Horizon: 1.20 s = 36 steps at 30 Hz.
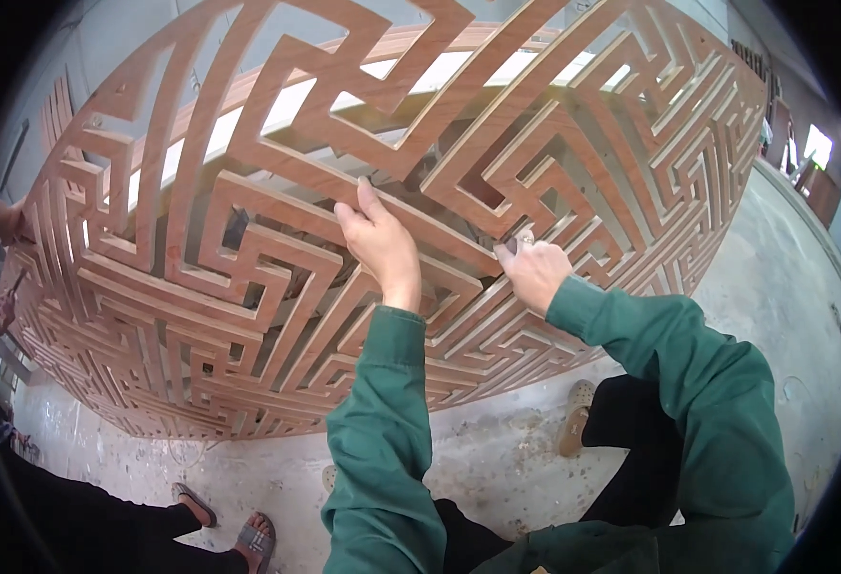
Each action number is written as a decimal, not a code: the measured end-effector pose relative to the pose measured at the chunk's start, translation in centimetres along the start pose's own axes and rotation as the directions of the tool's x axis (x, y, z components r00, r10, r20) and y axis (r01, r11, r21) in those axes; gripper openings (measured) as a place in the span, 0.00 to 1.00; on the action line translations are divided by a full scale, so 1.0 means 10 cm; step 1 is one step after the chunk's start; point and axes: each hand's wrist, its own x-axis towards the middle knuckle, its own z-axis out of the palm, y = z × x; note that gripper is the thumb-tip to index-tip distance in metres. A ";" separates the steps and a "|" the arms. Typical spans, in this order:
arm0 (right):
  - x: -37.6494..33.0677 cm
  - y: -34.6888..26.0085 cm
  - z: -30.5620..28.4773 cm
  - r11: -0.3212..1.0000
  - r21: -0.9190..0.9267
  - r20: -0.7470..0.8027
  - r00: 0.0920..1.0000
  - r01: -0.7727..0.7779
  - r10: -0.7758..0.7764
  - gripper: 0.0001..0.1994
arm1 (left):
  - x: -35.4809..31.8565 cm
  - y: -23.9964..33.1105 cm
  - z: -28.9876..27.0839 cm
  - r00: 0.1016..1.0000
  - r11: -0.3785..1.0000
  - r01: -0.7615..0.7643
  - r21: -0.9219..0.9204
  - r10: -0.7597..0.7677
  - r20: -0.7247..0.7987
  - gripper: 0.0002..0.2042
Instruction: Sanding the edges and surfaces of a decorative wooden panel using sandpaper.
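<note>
A large reddish-brown wooden lattice panel (315,172) with cut-out maze-like bars stretches across the view in front of me. My left hand (382,249) grips one of its bars near the middle, thumb and fingers on the wood. To the right, my right hand (538,273) is closed, its fingertips against the lower end of the same bar, by a cut-out. A small dark bit shows at those fingertips; I cannot make out what it is. A ring sits on one finger of this hand. The pale cut edges of the bars face me.
At the left rim, another person's hand (7,220) is at the panel's edge, and a second hand (1,308) there holds a thin tool. That person's sandalled foot (256,540) stands at the lower left. The pale floor (506,440) is stained and spotted.
</note>
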 end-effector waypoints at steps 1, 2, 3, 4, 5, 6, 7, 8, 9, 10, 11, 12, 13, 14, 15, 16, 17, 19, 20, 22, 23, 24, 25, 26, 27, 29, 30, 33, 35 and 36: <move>0.01 0.01 0.02 1.000 -0.007 0.007 1.000 0.002 -0.002 0.09 | 0.00 0.00 -0.01 0.999 0.999 0.027 0.027 -0.027 0.017 0.20; 0.03 0.02 0.03 1.000 -0.015 -0.070 0.997 0.024 -0.025 0.09 | 0.00 0.00 0.00 1.000 1.000 0.020 0.010 -0.020 0.011 0.20; 0.02 0.03 0.04 0.999 0.004 -0.027 0.999 0.038 -0.038 0.11 | -0.01 0.01 -0.01 1.000 1.000 0.020 -0.005 -0.020 0.010 0.20; 0.04 0.03 0.05 1.000 -0.011 0.065 0.998 0.004 -0.003 0.13 | -0.01 0.01 -0.01 1.000 1.000 0.021 -0.021 -0.021 0.014 0.20; 0.02 0.04 0.05 1.000 -0.016 0.112 0.994 -0.011 0.013 0.14 | -0.01 0.01 -0.01 0.997 0.997 0.077 0.027 -0.078 0.010 0.19; 0.03 0.04 0.04 1.000 0.000 0.138 0.990 -0.001 0.001 0.15 | -0.02 0.01 -0.01 0.998 0.998 0.053 0.017 -0.053 0.023 0.19; 0.02 0.02 0.03 0.999 -0.043 0.161 0.987 0.006 0.001 0.16 | -0.02 0.02 0.00 0.999 0.999 0.041 0.016 -0.041 0.004 0.19; 0.01 0.02 0.01 0.999 -0.027 0.088 0.996 0.033 -0.031 0.16 | -0.02 0.02 0.00 0.999 0.999 0.035 0.019 -0.035 -0.014 0.19; 0.02 -0.01 0.00 0.999 -0.030 0.096 0.995 0.031 -0.028 0.17 | -0.03 0.02 0.01 1.000 1.000 -0.004 0.019 0.005 -0.031 0.20; 0.00 -0.01 -0.03 0.997 -0.082 0.124 0.992 -0.015 0.025 0.17 | -0.02 0.02 0.01 0.998 1.000 0.007 0.014 -0.007 -0.058 0.20; 0.01 -0.02 -0.04 0.998 -0.052 0.073 0.997 0.021 -0.017 0.17 | -0.02 0.01 0.01 0.997 1.000 0.011 0.001 -0.011 -0.073 0.21; 0.01 -0.03 -0.05 0.998 -0.056 0.087 0.996 0.027 -0.022 0.15 | -0.02 0.01 0.02 0.998 0.998 0.054 -0.011 -0.055 -0.037 0.22; 0.01 -0.02 -0.07 0.998 -0.051 0.037 0.998 0.043 -0.041 0.13 | -0.02 0.01 0.02 0.998 0.998 0.053 -0.019 -0.054 -0.026 0.22; 0.01 -0.02 -0.07 0.994 -0.017 -0.047 0.993 0.109 -0.110 0.11 | -0.01 0.01 0.02 0.998 0.998 0.060 -0.016 -0.060 -0.017 0.21; 0.00 0.00 -0.07 0.996 0.023 0.062 0.994 0.087 -0.088 0.11 | -0.01 0.01 0.01 0.995 0.996 0.094 -0.004 -0.094 0.020 0.20; -0.01 0.00 -0.06 0.998 -0.039 0.052 0.998 0.039 -0.037 0.11 | -0.01 0.02 0.01 0.993 0.993 0.115 0.010 -0.115 0.001 0.20; -0.02 0.01 -0.05 0.997 -0.065 0.056 0.998 0.034 -0.030 0.11 | -0.01 0.03 0.00 0.997 0.997 0.077 0.010 -0.077 0.008 0.20; -0.02 0.00 -0.01 0.989 -0.144 0.128 0.991 -0.018 0.036 0.21 | -0.02 0.05 0.00 0.999 1.000 0.009 0.027 -0.008 -0.041 0.20; -0.02 -0.01 -0.01 0.997 -0.072 0.126 0.992 0.017 -0.008 0.21 | -0.02 0.06 -0.01 0.999 1.000 0.008 0.009 -0.008 -0.054 0.20; 0.00 -0.01 -0.01 0.999 -0.018 0.052 0.998 0.029 -0.028 0.21 | -0.03 0.09 -0.02 0.998 0.997 0.070 -0.014 -0.070 0.003 0.20; 0.02 -0.01 -0.02 0.999 -0.043 0.050 0.998 0.029 -0.027 0.21 | -0.02 0.10 -0.03 0.996 0.996 0.087 -0.004 -0.087 0.017 0.19; 0.02 0.01 -0.05 0.994 -0.105 0.117 0.993 -0.003 0.015 0.21 | -0.02 0.11 -0.04 0.995 0.995 0.094 -0.019 -0.094 0.018 0.19; 0.02 0.03 -0.09 0.993 -0.122 0.167 0.986 0.003 0.017 0.20 | -0.01 0.11 -0.05 0.989 0.990 0.137 -0.017 -0.136 0.062 0.19; 0.02 0.07 -0.13 0.996 -0.071 0.263 0.964 0.053 -0.032 0.20 | -0.01 0.12 -0.07 0.982 0.984 0.178 -0.011 -0.177 0.064 0.18; 0.02 0.09 -0.16 0.990 -0.138 0.249 0.968 0.008 0.027 0.21 | 0.00 0.13 -0.07 0.986 0.988 0.154 -0.013 -0.152 0.072 0.18; 0.01 0.10 -0.19 0.989 -0.146 0.151 0.989 0.024 -0.002 0.20 | -0.01 0.13 -0.07 0.993 0.994 0.110 -0.008 -0.110 0.032 0.18; 0.01 0.10 -0.20 0.980 -0.197 0.108 0.992 -0.040 0.062 0.21 | -0.01 0.13 -0.06 0.994 0.994 0.112 -0.016 -0.112 0.016 0.17; 0.01 0.04 -0.16 0.995 -0.099 0.223 0.975 0.002 0.020 0.21 | -0.02 0.10 -0.01 0.992 0.992 0.128 -0.018 -0.128 0.012 0.17; 0.02 0.04 -0.17 0.995 -0.099 0.163 0.986 0.000 0.017 0.22 | -0.02 0.08 0.00 0.994 0.994 0.103 -0.038 -0.104 -0.019 0.19; 0.02 0.02 -0.17 0.998 -0.049 0.193 0.981 0.043 -0.033 0.23 | -0.02 0.08 0.00 0.994 0.994 0.106 -0.041 -0.107 -0.019 0.21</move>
